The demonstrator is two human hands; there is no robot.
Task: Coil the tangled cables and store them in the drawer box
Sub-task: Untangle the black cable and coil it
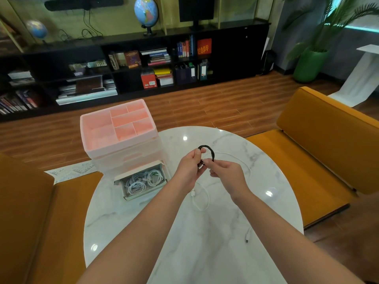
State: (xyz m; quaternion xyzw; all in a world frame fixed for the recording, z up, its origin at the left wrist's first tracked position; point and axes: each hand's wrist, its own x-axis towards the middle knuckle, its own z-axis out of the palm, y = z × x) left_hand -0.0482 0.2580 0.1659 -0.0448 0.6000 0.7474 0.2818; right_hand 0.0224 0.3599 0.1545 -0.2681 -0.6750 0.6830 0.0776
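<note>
A black braided cable (208, 149) forms a small coil held above the round marble table (205, 242). My left hand (189, 170) grips its left side and my right hand (226, 171) pinches its right side. Under my hands a white cable (202, 198) lies loose on the table, running in a wide loop to a plug (247, 236) at the right. The pink drawer box (119, 132) stands at the table's far left, its bottom drawer (141, 181) pulled out with several coiled white cables inside.
Orange seats flank the table on the left (30, 212) and right (320, 156). A printed paper (71, 171) lies left of the box. A dark bookshelf (133, 64) lines the far wall, and a green plant pot (309, 64) stands at the back right.
</note>
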